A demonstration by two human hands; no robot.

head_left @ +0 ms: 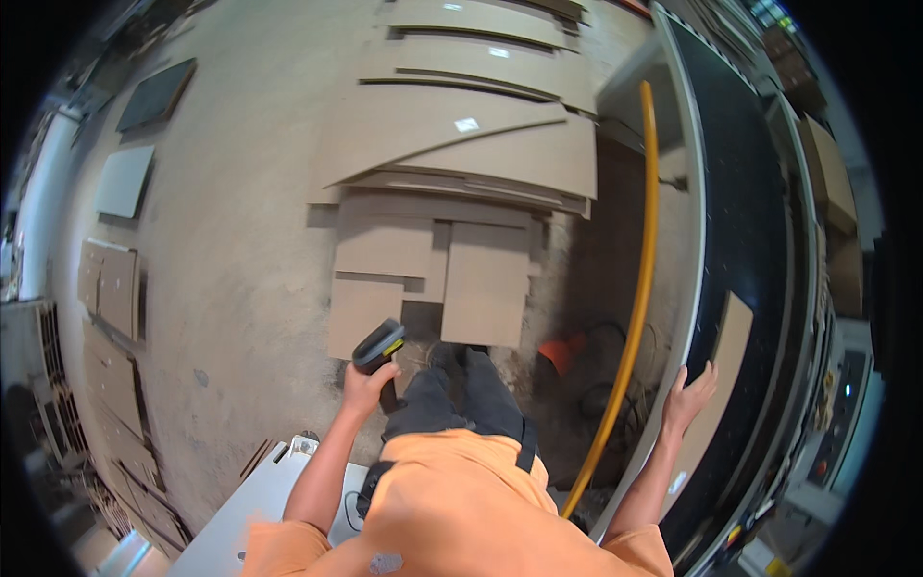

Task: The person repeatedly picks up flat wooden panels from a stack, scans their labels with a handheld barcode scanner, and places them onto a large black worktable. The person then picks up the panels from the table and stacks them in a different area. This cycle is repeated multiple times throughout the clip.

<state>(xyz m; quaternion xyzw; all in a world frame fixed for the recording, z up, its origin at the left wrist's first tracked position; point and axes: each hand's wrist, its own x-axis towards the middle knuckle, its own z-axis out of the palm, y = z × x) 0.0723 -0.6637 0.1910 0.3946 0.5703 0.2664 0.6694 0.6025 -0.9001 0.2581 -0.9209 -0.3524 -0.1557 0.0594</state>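
Observation:
In my left hand (365, 385) is a dark handheld barcode scanner (378, 346) with yellow trim, its handle wrapped by my fingers. The scanner is held out ahead of my left leg, above the floor. My right hand (688, 396) rests with outstretched fingers at the near side of a long, narrow light-brown board (735, 338). That board lies lengthwise on a black conveyor belt (721, 144) at my right. A small white label (678, 481) shows near the board's lower end.
A curved yellow bar (646, 231) runs along the conveyor's near side. Ahead of my feet lie stacks of brown panels (486, 279), with larger panels (500, 154) beyond. More boards (115, 288) lie at far left. A white surface (231, 529) stands by my left elbow. Cables and an orange object (556, 356) lie below.

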